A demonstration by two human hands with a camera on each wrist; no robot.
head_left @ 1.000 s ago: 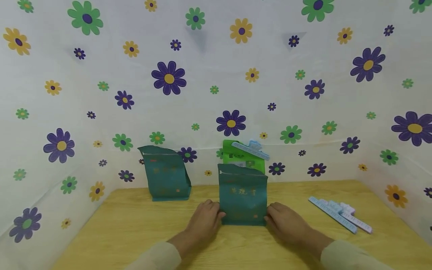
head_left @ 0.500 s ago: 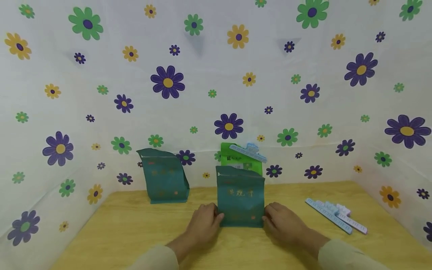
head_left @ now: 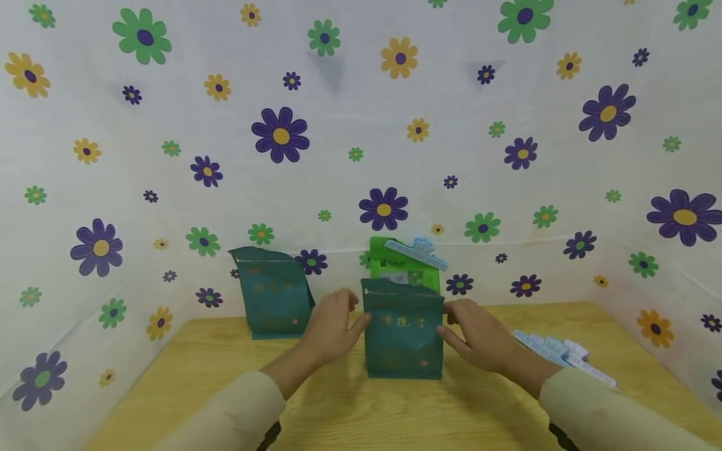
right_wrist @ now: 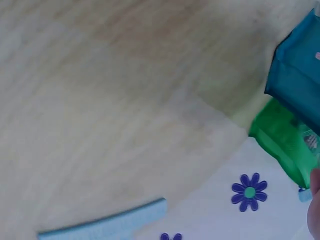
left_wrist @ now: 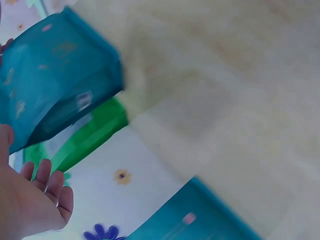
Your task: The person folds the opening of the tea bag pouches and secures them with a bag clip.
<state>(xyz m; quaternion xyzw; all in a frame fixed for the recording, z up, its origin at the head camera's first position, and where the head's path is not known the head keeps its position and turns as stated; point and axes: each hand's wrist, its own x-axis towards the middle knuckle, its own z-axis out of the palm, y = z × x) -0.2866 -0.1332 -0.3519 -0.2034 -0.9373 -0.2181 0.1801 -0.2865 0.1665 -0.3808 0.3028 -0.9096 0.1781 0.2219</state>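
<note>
A teal pouch with gold lettering (head_left: 403,344) stands upright on the table in front of me, its top edge uneven. My left hand (head_left: 331,326) is at its left side, thumb tip at the edge and fingers loosely bent. In the left wrist view those fingers (left_wrist: 42,177) are spread apart from the pouch (left_wrist: 60,75). My right hand (head_left: 479,332) is at the pouch's right side, thumb tip at the edge and fingers near the upper corner. Behind the pouch stands a bright green bag (head_left: 378,263) with a light blue clip (head_left: 416,254) across its top.
A second teal pouch (head_left: 273,294) stands at the back left, partly covered by my left hand. On the right lie a light blue bag clip (head_left: 536,344) and a pale lilac one (head_left: 592,369), partly behind my right forearm. A flowered cloth (head_left: 338,175) hangs behind the wooden table (head_left: 186,376).
Both hands have let go of the pouch's lower sides and moved up along them, fingers loosened. The pouch stays in place.
</note>
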